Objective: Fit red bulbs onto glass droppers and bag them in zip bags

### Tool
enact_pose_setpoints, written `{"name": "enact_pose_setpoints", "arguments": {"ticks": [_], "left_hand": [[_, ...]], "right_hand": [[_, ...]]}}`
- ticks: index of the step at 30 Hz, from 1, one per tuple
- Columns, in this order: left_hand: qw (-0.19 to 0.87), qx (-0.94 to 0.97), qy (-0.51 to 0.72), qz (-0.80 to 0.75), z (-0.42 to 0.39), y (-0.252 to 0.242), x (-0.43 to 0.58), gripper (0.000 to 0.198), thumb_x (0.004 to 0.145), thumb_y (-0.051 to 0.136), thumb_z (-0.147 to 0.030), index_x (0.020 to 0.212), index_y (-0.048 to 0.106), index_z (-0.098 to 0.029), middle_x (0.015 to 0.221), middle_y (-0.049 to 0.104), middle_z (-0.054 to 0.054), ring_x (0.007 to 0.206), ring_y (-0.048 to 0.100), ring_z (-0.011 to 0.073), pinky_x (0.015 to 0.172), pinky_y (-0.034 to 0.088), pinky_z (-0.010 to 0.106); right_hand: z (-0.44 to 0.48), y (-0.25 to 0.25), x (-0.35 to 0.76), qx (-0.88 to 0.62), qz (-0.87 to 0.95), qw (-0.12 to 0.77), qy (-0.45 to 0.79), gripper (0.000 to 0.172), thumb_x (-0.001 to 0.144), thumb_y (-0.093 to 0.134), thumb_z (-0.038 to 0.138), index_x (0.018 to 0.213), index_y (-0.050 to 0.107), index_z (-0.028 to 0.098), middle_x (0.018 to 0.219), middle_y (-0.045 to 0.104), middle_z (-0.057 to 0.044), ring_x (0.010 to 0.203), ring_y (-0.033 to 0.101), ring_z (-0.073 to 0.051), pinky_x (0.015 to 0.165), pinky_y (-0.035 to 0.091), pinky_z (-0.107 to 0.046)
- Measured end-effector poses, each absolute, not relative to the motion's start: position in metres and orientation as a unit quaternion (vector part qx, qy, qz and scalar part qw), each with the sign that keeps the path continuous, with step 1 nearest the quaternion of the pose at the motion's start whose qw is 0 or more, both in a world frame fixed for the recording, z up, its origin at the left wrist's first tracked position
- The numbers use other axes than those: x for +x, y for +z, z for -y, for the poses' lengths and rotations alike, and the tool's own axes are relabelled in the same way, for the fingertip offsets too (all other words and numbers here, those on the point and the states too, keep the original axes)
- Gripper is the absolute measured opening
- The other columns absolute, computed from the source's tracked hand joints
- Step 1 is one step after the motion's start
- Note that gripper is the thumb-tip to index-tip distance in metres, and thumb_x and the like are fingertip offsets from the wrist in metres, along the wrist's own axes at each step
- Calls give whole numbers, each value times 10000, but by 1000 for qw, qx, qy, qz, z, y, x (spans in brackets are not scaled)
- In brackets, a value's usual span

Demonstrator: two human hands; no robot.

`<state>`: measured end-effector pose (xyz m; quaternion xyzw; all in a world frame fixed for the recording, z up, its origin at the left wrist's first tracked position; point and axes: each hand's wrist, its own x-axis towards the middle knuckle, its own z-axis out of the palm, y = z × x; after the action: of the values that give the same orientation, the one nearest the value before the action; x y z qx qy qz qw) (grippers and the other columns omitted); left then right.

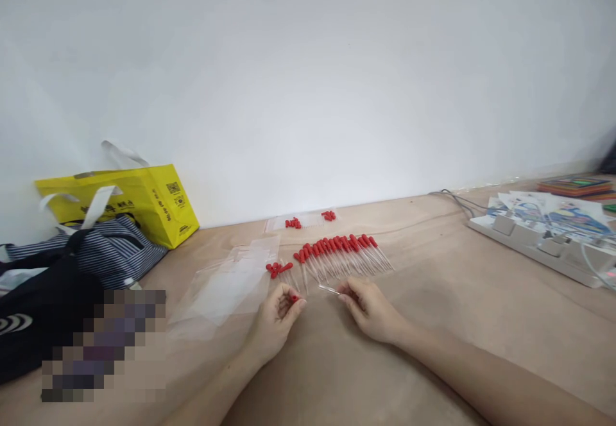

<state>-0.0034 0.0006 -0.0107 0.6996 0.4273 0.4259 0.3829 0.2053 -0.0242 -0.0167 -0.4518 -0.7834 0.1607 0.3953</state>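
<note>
Between the fingers of my left hand (279, 315) is a red rubber bulb (294, 298), its open end turned toward my right hand. My right hand (368, 309) pinches a clear glass dropper tube (329, 290), which points left toward the bulb; the two are apart. Just beyond my hands lies a row of droppers (337, 254), their red bulbs at the far end and clear tubes toward me. Left of that row is a small pile of loose red bulbs (278, 269), with a few clear tubes beside it.
Clear plastic bags (226, 285) lie on the table to the left. Two more bags with red bulbs (293, 223) are near the wall. A yellow bag (144, 201) and striped cloth stand at left. A white power strip (534, 246) with plugs lies at right.
</note>
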Motion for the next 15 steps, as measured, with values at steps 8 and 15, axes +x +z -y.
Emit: {"name": "enact_pose_setpoints", "arguments": {"ticks": [8, 15], "left_hand": [[261, 780, 385, -418, 1, -10, -6, 182, 751, 527, -309, 812, 646, -186, 750, 680, 18, 680, 618, 163, 623, 510, 265], [211, 792, 399, -411, 1, -13, -6, 183, 750, 543, -298, 849, 649, -186, 769, 682, 15, 690, 625, 154, 627, 510, 247]], "right_hand": [[31, -13, 191, -455, 805, 362, 112, 90, 809, 408, 144, 799, 487, 187, 705, 568, 8, 649, 500, -120, 664, 305, -270], [30, -18, 190, -439, 818, 351, 118, 90, 817, 409, 154, 797, 493, 182, 705, 568, 9, 630, 485, -112, 662, 300, -259]]}}
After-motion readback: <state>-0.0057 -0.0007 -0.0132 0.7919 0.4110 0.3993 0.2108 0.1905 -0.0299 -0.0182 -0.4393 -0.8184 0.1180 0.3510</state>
